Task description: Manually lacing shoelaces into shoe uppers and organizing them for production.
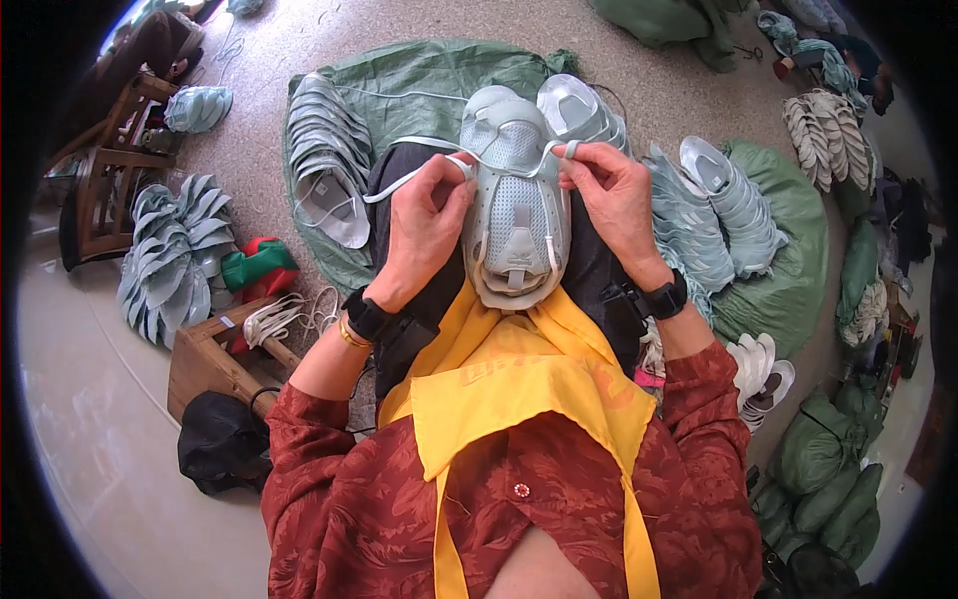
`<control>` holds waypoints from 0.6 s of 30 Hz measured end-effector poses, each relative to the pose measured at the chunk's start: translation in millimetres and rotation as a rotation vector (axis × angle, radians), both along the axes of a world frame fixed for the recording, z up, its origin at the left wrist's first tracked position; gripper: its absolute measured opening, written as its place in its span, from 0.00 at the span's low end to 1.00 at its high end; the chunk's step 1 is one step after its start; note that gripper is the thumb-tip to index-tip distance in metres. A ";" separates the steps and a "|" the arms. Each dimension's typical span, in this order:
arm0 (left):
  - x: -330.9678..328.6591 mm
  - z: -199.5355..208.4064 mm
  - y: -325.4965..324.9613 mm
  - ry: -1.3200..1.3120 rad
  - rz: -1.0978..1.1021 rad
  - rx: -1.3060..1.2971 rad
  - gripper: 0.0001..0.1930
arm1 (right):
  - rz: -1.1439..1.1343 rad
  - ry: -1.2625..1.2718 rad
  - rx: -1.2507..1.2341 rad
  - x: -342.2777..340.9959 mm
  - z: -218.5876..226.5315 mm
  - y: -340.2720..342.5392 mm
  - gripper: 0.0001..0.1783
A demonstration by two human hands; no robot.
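Note:
A pale grey-green shoe upper (514,215) rests on my lap, toe pointing away from me. A white lace (419,175) runs across its top. My left hand (424,230) pinches the lace at the upper's left side. My right hand (614,195) grips the lace's other end at the right side, with a loop around a finger. Both wrists wear black bands. A yellow apron (519,384) covers my red patterned shirt.
Stacks of the same pale uppers lie on green sacks, one stack (324,150) on the left and another (714,215) on the right. More uppers (175,255) lie by a wooden chair (105,180). A wooden box (205,359) holds white laces (279,314). Green bags (823,469) pile up at right.

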State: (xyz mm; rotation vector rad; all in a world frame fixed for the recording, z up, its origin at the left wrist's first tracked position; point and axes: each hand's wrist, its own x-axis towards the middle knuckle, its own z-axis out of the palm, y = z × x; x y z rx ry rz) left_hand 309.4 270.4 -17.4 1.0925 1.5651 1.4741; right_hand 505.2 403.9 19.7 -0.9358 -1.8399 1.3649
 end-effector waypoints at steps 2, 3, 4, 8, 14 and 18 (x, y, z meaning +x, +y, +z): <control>-5.6 -10.4 2.5 -0.060 -0.013 -0.014 0.05 | 0.011 0.031 -0.093 0.2 0.3 -3.0 0.08; -7.4 -14.3 2.7 -0.092 -0.017 -0.017 0.05 | 0.016 0.047 -0.140 0.4 0.1 -4.3 0.08; -7.9 -14.6 3.0 -0.123 -0.021 -0.019 0.05 | 0.021 0.050 -0.144 0.2 -0.4 -5.4 0.07; -7.6 -9.1 3.2 -0.201 -0.055 0.022 0.04 | 0.026 0.023 -0.139 -0.7 -0.6 -7.6 0.05; -4.5 -5.6 6.7 -0.309 -0.056 0.089 0.04 | 0.000 -0.016 -0.091 -2.3 -0.8 -6.2 0.04; -3.4 -4.3 7.9 -0.367 -0.073 0.112 0.04 | -0.023 -0.073 0.013 -4.4 3.2 -11.0 0.02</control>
